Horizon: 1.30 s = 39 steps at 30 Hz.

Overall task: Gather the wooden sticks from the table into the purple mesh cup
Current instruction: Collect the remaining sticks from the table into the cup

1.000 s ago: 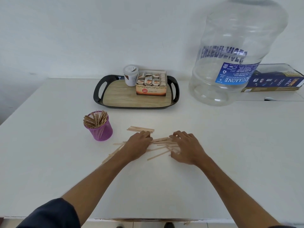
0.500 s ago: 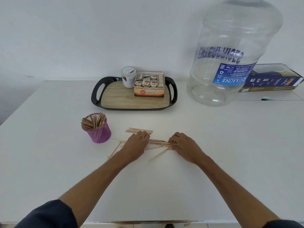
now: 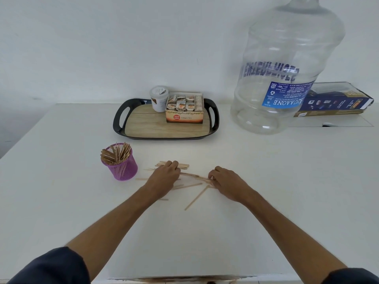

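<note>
Left hand (image 3: 164, 181) and right hand (image 3: 227, 182) pinch opposite ends of thin wooden sticks (image 3: 189, 174) on the white tabletop (image 3: 266, 171), beside a purple mesh cup (image 3: 123, 170).

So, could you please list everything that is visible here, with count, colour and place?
table: one, white, under everything
mesh cup: one, purple, left of hands, full of wooden sticks
loose sticks: several, pale wood, scattered between and under the hands
tray: one, black with wood-look base, far centre
tea box: one, open, on tray
tub: one, white, on tray beside box
water jug: one, clear, far right
flat carton: one, dark blue, behind jug
left hand: on sticks
right hand: on sticks
</note>
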Tool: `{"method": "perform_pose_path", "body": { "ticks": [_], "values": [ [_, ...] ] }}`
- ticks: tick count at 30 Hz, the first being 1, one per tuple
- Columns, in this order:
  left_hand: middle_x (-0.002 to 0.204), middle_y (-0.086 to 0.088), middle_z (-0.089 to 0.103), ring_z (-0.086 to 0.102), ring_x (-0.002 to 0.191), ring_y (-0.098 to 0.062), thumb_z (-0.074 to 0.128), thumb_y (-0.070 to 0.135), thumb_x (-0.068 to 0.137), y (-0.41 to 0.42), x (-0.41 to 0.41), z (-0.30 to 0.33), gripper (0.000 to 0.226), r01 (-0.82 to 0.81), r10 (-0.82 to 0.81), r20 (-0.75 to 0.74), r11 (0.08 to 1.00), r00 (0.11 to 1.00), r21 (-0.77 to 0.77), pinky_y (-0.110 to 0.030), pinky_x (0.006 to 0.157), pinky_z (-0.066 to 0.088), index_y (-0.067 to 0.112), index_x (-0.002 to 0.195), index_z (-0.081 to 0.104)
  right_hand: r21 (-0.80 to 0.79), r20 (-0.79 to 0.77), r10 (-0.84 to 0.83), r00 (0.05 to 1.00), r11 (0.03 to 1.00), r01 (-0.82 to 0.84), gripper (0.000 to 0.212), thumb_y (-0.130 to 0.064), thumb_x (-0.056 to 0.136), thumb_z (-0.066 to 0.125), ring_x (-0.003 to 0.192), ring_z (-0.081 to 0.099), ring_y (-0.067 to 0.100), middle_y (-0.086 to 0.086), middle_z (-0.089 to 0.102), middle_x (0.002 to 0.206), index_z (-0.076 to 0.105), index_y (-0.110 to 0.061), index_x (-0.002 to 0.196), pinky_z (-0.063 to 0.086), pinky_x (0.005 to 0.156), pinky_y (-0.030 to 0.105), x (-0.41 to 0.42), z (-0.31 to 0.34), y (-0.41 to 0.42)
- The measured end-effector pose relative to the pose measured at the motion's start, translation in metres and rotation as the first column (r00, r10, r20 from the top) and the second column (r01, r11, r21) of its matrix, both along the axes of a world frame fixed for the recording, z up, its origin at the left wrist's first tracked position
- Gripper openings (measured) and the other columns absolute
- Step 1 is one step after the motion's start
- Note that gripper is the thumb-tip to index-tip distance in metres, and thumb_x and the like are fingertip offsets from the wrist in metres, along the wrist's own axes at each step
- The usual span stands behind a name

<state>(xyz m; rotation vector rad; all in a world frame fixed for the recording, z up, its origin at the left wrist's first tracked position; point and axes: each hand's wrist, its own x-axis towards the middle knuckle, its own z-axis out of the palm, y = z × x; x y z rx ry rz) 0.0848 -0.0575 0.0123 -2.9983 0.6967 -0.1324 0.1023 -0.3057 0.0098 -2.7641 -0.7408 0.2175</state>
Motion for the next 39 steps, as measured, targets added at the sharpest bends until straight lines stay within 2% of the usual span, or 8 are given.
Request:
{"method": "perform_pose_path", "body": {
  "ticks": [10,20,23,26,28,30,35,39],
  "values": [
    [0.096,-0.006,0.065,0.059,0.078,-0.023,0.045,-0.005,0.089,0.007,0.001,0.012,0.033,-0.164,0.168,0.009,0.973,0.986,-0.159,-0.032,0.063,0.046,0.009,0.117,0.056,-0.184,0.095,-0.056,0.994,0.98,0.073,0.02,-0.004,0.096,0.041,0.102,0.051,0.024,0.007,0.052,0.113,0.05,-0.008,0.113,0.037,0.069,0.031,-0.006,-0.005,0.009],
    [0.08,-0.005,0.066,0.059,0.062,-0.027,0.047,0.003,0.095,0.006,0.003,0.013,0.022,-0.132,0.167,0.033,0.873,0.985,-0.47,-0.044,0.056,0.051,0.011,0.11,0.062,-0.055,0.099,-0.026,0.995,0.998,0.032,0.021,-0.008,0.098,0.045,0.093,0.059,0.026,0.006,0.057,0.107,0.06,-0.008,0.113,0.045,0.073,0.034,-0.008,-0.007,0.006],
    [0.074,-0.002,0.064,0.06,0.062,-0.022,0.045,0.007,0.098,0.008,0.003,0.02,0.017,-0.119,0.169,0.016,0.756,0.986,-0.643,-0.041,0.058,0.051,0.009,0.098,0.062,0.085,0.088,-0.082,0.993,0.994,0.075,0.02,-0.011,0.099,0.047,0.089,0.06,0.026,0.005,0.06,0.103,0.064,-0.008,0.11,0.047,0.076,0.034,-0.008,-0.008,0.003],
    [0.079,0.0,0.066,0.063,0.072,-0.014,0.048,0.005,0.098,0.01,0.004,0.03,0.015,-0.186,0.197,-0.083,0.587,0.977,-0.788,-0.022,0.065,0.05,0.011,0.096,0.061,0.316,-0.01,-0.22,0.975,0.925,0.212,0.014,-0.015,0.098,0.054,0.078,0.06,0.018,-0.001,0.068,0.094,0.066,-0.012,0.104,0.043,0.07,0.029,-0.005,0.0,0.002],
    [0.078,0.001,0.063,0.059,0.073,-0.013,0.048,0.005,0.098,0.009,0.004,0.037,0.017,-0.254,0.167,-0.202,0.401,0.965,-0.88,-0.02,0.071,0.048,0.016,0.089,0.058,0.479,-0.142,-0.258,0.956,0.827,0.295,0.01,-0.015,0.096,0.058,0.065,0.058,0.012,-0.008,0.074,0.086,0.066,-0.014,0.101,0.042,0.06,0.023,-0.002,0.007,0.001],
    [0.076,0.002,0.056,0.051,0.072,-0.013,0.045,0.007,0.099,0.008,0.005,0.042,0.017,-0.328,0.127,-0.305,0.237,0.944,-0.915,-0.024,0.074,0.044,0.013,0.088,0.057,0.617,-0.246,-0.235,0.94,0.71,0.339,0.01,-0.015,0.096,0.059,0.07,0.063,0.011,-0.009,0.076,0.084,0.068,-0.014,0.101,0.048,0.063,0.023,0.0,0.016,0.002],
    [0.072,-0.003,0.043,0.038,0.066,-0.014,0.033,0.002,0.099,0.003,0.005,0.05,0.024,-0.428,0.089,-0.426,0.015,0.901,-0.904,-0.027,0.066,0.034,0.011,0.085,0.051,0.788,-0.437,-0.121,0.891,0.426,0.444,0.017,-0.014,0.098,0.058,0.085,0.064,0.01,0.0,0.076,0.095,0.073,-0.008,0.102,0.051,0.08,0.023,0.004,0.022,0.006],
    [0.062,0.004,0.038,0.033,0.059,-0.009,0.041,0.009,0.099,-0.003,0.006,0.055,0.025,-0.457,0.085,-0.465,-0.096,0.881,-0.884,-0.024,0.058,0.03,0.014,0.075,0.044,0.811,-0.537,-0.047,0.842,0.247,0.531,0.017,-0.012,0.1,0.054,0.085,0.064,0.01,0.0,0.07,0.087,0.069,-0.011,0.108,0.051,0.079,0.023,0.008,0.024,0.018]
  ]
}}
